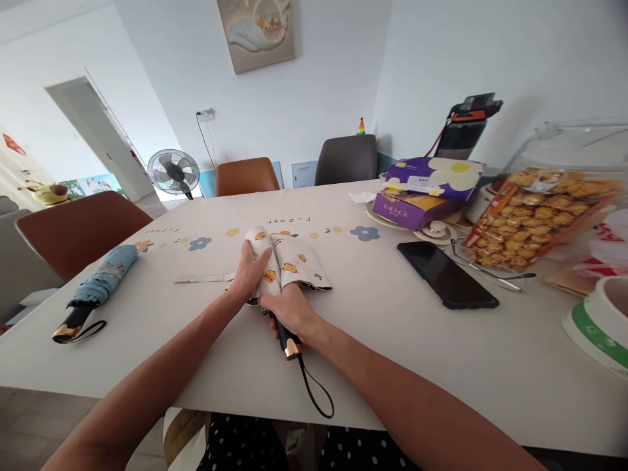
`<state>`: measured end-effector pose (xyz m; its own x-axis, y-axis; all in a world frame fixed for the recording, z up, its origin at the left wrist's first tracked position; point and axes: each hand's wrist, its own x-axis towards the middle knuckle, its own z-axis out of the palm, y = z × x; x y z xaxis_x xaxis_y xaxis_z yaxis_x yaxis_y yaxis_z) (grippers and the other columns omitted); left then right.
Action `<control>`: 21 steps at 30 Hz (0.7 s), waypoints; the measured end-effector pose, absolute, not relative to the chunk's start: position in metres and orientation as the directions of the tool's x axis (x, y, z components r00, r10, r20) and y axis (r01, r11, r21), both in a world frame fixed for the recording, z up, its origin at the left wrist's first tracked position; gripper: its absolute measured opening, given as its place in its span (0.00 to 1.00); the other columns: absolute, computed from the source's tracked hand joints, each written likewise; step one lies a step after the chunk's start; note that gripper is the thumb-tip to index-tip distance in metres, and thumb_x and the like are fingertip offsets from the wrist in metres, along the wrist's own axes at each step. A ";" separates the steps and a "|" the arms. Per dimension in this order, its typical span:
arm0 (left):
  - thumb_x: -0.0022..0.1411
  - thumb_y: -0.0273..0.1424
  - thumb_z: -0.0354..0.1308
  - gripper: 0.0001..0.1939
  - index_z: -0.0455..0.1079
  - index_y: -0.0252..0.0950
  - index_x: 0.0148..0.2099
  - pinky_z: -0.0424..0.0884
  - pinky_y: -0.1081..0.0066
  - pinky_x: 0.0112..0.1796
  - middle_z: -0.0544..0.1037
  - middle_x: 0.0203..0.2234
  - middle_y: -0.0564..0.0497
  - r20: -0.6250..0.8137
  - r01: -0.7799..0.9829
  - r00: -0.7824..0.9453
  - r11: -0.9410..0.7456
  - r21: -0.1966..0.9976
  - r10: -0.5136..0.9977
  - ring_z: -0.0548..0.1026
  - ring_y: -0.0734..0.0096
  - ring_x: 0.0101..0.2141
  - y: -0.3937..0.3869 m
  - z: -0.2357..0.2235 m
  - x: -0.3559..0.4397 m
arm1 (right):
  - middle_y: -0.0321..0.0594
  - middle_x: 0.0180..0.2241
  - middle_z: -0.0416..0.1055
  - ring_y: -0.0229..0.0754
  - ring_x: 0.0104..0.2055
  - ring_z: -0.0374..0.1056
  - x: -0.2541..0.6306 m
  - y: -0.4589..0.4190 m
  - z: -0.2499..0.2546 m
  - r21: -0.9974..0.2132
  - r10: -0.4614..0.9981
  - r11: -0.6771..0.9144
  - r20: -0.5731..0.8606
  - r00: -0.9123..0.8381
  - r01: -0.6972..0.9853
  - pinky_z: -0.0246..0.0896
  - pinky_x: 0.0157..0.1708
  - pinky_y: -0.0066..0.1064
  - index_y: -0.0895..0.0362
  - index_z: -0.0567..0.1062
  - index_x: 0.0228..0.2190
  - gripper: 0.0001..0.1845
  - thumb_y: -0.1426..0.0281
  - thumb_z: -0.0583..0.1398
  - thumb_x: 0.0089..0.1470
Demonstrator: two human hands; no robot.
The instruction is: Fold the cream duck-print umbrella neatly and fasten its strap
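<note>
A white folding umbrella (290, 256) printed with yellow cartoon figures lies on the table in front of me, its canopy partly gathered. My left hand (251, 269) is wrapped round the rolled part of the canopy on its left side. Around the lower canopy and the top of the black handle, my right hand (290, 309) is closed. A loose flap of canopy fans out to the right, and the fastening strap (203, 278) stretches left across the table. From the gold-tipped handle end hangs a black wrist loop (318, 399). Some fingers are hidden under the fabric.
A closed blue umbrella (105, 275) lies at the left. To the right are a black phone (446, 275), glasses (505, 278), a purple tissue pack (434, 176), a clear snack jar (544, 209) and a white-green roll (601, 327). Chairs (248, 175) stand behind the table (196, 373).
</note>
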<state>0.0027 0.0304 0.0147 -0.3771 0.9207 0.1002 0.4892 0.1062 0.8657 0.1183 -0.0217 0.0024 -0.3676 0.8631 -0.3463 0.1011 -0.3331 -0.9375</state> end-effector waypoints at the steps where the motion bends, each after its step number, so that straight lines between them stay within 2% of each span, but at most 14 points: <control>1: 0.52 0.43 0.56 0.25 0.61 0.36 0.49 0.69 0.59 0.41 0.72 0.42 0.40 0.050 0.419 -0.399 0.134 0.898 0.916 0.71 0.53 0.43 0.030 0.016 0.005 | 0.32 0.11 0.59 0.37 0.11 0.57 0.119 -0.022 0.002 -0.944 0.871 -0.306 -0.329 -0.365 0.122 0.55 0.09 0.28 0.57 0.63 0.25 0.07 0.70 0.58 0.41; 3: 0.48 0.41 0.60 0.23 0.64 0.35 0.44 0.72 0.62 0.33 0.74 0.36 0.42 -0.032 0.251 -0.368 0.133 0.959 0.929 0.74 0.56 0.36 0.031 0.018 0.007 | 0.31 0.13 0.59 0.36 0.12 0.57 0.119 -0.023 0.003 -0.960 0.895 -0.239 -0.276 -0.352 0.143 0.55 0.10 0.28 0.57 0.64 0.26 0.07 0.71 0.58 0.41; 5: 0.45 0.37 0.63 0.18 0.67 0.33 0.38 0.73 0.64 0.30 0.75 0.31 0.43 -0.101 0.062 -0.290 0.123 0.990 0.952 0.75 0.58 0.32 0.032 0.019 0.008 | 0.31 0.14 0.60 0.36 0.12 0.57 0.119 -0.024 0.004 -0.971 0.916 -0.181 -0.224 -0.332 0.157 0.54 0.10 0.27 0.57 0.66 0.29 0.09 0.72 0.59 0.41; 8: 0.42 0.29 0.63 0.12 0.67 0.31 0.31 0.73 0.64 0.27 0.75 0.25 0.44 -0.198 -0.160 -0.297 0.156 0.975 0.934 0.74 0.61 0.27 0.036 0.015 0.004 | 0.32 0.17 0.61 0.35 0.13 0.57 0.119 -0.025 0.004 -0.979 0.932 -0.110 -0.162 -0.325 0.172 0.54 0.11 0.27 0.58 0.67 0.33 0.12 0.70 0.60 0.42; 11: 0.40 0.26 0.62 0.11 0.67 0.31 0.30 0.73 0.64 0.25 0.73 0.21 0.46 -0.254 -0.298 -0.337 0.153 0.942 0.906 0.73 0.64 0.23 0.038 0.011 -0.004 | 0.34 0.20 0.63 0.35 0.15 0.60 0.120 -0.026 0.007 -0.990 0.921 -0.083 -0.119 -0.371 0.110 0.59 0.13 0.28 0.58 0.67 0.37 0.17 0.65 0.61 0.44; 15: 0.41 0.25 0.60 0.11 0.67 0.29 0.31 0.72 0.66 0.25 0.71 0.18 0.50 -0.297 -0.441 -0.321 0.135 0.887 0.899 0.71 0.68 0.20 0.036 0.013 -0.015 | 0.37 0.24 0.66 0.38 0.18 0.64 0.120 -0.024 0.014 -0.964 0.871 -0.258 -0.205 -0.446 -0.060 0.66 0.16 0.32 0.59 0.66 0.42 0.22 0.58 0.58 0.48; 18: 0.41 0.25 0.59 0.10 0.66 0.29 0.31 0.72 0.67 0.27 0.70 0.17 0.51 -0.270 -0.503 -0.322 0.077 0.861 0.907 0.70 0.71 0.20 0.033 0.020 -0.020 | 0.41 0.26 0.69 0.39 0.20 0.66 0.120 -0.020 0.017 -0.929 0.851 -0.368 -0.317 -0.419 -0.045 0.65 0.16 0.30 0.60 0.69 0.40 0.24 0.55 0.57 0.49; 21: 0.42 0.25 0.58 0.09 0.66 0.31 0.31 0.72 0.69 0.28 0.70 0.17 0.52 -0.263 -0.571 -0.259 0.072 0.818 0.930 0.70 0.72 0.20 0.027 0.027 -0.019 | 0.43 0.29 0.71 0.40 0.24 0.69 0.119 -0.021 0.018 -0.920 0.849 -0.383 -0.317 -0.423 -0.081 0.65 0.17 0.29 0.60 0.70 0.40 0.25 0.53 0.59 0.47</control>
<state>-0.0187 0.0272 0.0272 -0.2589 0.9296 -0.2625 -0.5708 0.0720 0.8179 0.1188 -0.0212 0.0184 -0.4225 0.8493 -0.3166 -0.0809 -0.3832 -0.9201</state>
